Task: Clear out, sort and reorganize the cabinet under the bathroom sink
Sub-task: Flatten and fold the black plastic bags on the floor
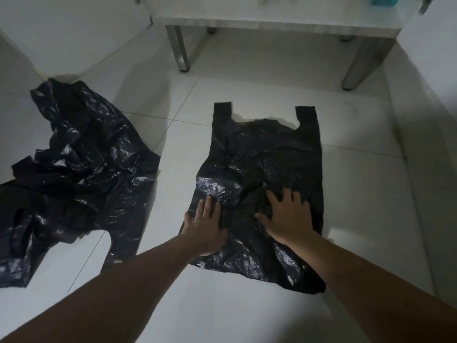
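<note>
A black crinkled plastic carrier bag (264, 167) lies spread flat on the white tiled floor (358, 174), its long axis running away from me, with its two handle loops pointing toward the white desk with grey metal legs (284, 26) at the far end of the room and its closed bottom edge nearest me. My left hand (206, 225) rests palm down on the near left part of this bag, fingers straight and close together, the thumb at the bag's left edge. My right hand (288, 215) lies palm down just beside it on the near middle of the bag, fingers spread apart and pressing the plastic flat. Neither hand pinches anything. To the left of this flat bag, apart from it on the same floor, lies a rumpled heap of black plastic bags (74, 174); I cannot tell how many are in it. So I count one flat bag and one heap.
</note>
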The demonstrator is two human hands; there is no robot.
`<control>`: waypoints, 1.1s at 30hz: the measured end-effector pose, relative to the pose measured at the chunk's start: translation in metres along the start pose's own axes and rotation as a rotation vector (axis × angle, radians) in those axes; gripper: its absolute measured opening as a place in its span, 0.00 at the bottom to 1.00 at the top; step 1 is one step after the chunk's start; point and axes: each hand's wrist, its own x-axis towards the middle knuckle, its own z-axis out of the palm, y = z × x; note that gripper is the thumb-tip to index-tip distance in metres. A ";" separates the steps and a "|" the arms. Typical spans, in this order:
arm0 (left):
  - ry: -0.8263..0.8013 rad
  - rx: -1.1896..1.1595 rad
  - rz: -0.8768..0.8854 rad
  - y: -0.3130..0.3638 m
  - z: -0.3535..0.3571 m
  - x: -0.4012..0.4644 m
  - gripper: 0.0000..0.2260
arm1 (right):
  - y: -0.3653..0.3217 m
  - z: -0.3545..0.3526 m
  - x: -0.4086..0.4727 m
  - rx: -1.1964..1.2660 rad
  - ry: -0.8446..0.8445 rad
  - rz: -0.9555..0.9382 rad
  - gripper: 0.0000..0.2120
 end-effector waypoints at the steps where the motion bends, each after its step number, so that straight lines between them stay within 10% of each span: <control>1: 0.021 0.013 -0.008 -0.001 0.003 0.000 0.33 | 0.000 0.005 -0.008 0.001 0.040 0.016 0.35; 7: 0.427 -0.078 0.163 0.004 0.028 -0.005 0.34 | -0.009 0.036 -0.063 0.108 0.188 0.089 0.33; 33: 0.490 -0.035 0.204 0.010 0.058 -0.004 0.31 | -0.002 0.062 -0.092 0.074 0.127 0.097 0.35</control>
